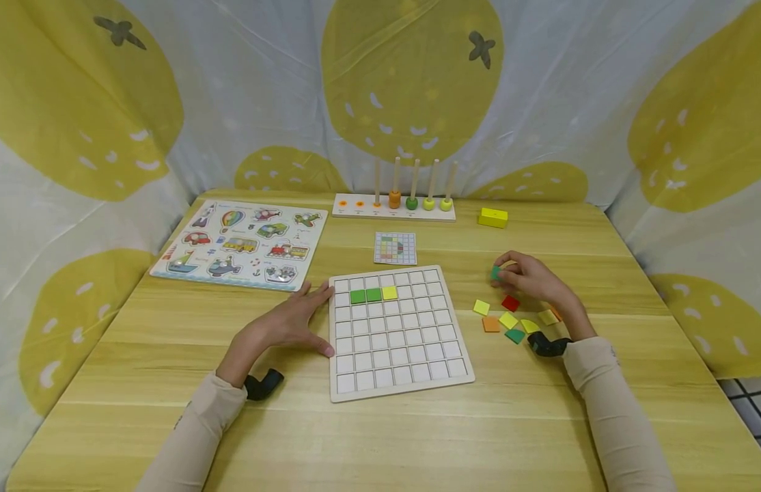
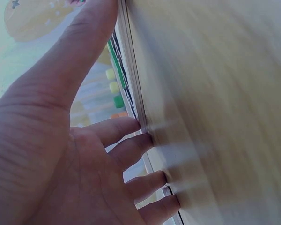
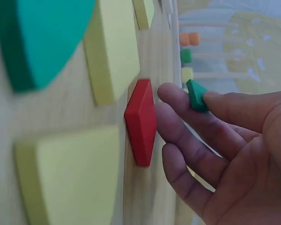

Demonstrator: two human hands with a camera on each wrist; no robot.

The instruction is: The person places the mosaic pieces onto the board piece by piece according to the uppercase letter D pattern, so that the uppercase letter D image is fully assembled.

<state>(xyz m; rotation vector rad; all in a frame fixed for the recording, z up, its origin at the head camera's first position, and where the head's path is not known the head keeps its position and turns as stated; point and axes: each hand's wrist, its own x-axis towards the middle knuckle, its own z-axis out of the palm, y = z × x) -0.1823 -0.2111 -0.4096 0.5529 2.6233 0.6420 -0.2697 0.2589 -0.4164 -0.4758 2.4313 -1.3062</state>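
Observation:
A white grid board (image 1: 405,396) lies on the table with two green square tiles (image 1: 358,296) and one yellow tile (image 1: 389,293) in a row near its top. Along the board's left edge rests my left hand (image 1: 291,320), thumb and fingers spread and straight at the rim. Between thumb and fingers, my right hand (image 1: 531,277) pinches a small green tile (image 3: 196,95) above the table, right of the board. Just below that hand lie a red tile (image 3: 142,123) and several loose yellow, orange and green pieces (image 1: 508,320).
A pattern card (image 1: 395,248) sits behind the board. Farther back stand a peg rack with coloured beads (image 1: 394,207) and a yellow block (image 1: 493,218). A picture puzzle of vehicles (image 1: 240,244) is at the left. Hanging cloth (image 1: 417,82) surrounds the table's back and sides.

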